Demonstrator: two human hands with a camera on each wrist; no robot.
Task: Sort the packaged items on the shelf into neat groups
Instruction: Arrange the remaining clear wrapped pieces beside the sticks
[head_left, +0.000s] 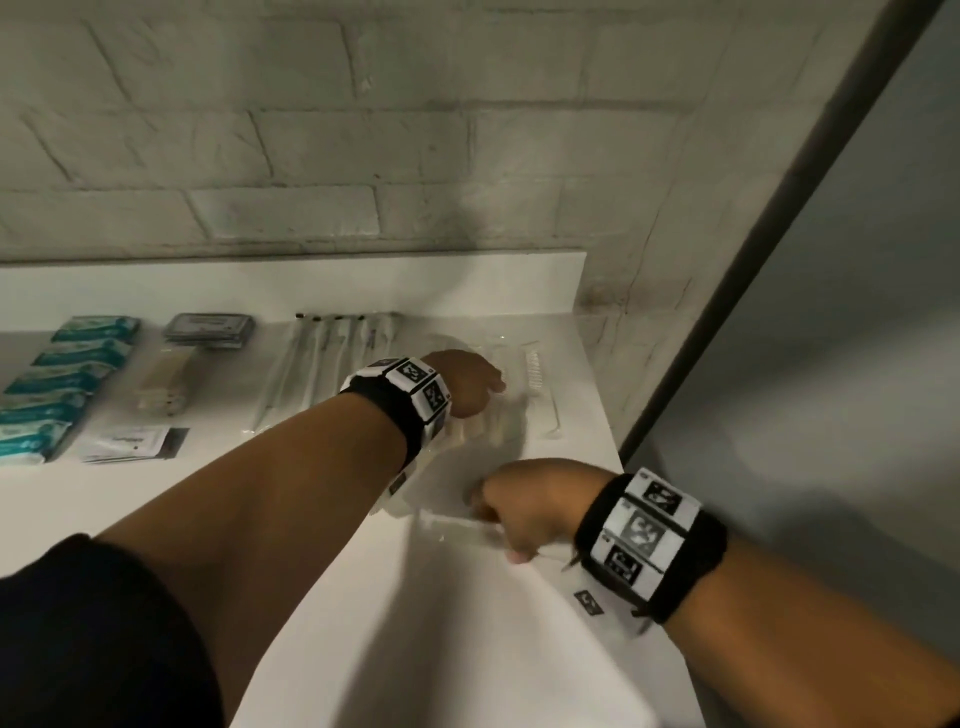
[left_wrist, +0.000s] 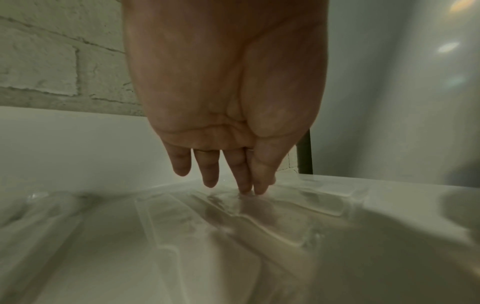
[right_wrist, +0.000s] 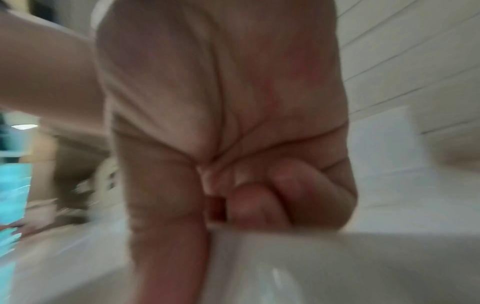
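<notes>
Clear plastic packets (head_left: 530, 379), one showing a white comb, lie at the right end of the white shelf (head_left: 587, 415). My left hand (head_left: 467, 384) reaches over them. In the left wrist view its fingers (left_wrist: 242, 185) are straight and point down, and the thumb and index tips touch the crinkled clear packets (left_wrist: 285, 207). My right hand (head_left: 498, 519) is nearer the front edge, with its fingers curled and pinching a long clear packet (head_left: 452, 525). The blurred right wrist view shows those curled fingers (right_wrist: 257, 203) above the pale packet (right_wrist: 285, 267).
Teal packets (head_left: 67, 374) are lined up at the far left. Beside them are dark grey packets (head_left: 208, 330), beige packs (head_left: 163, 379), white sachets (head_left: 130, 441) and long clear-wrapped sticks (head_left: 322, 358). A painted brick wall (head_left: 363, 156) backs the shelf. A grey panel (head_left: 831, 364) stands at its right end.
</notes>
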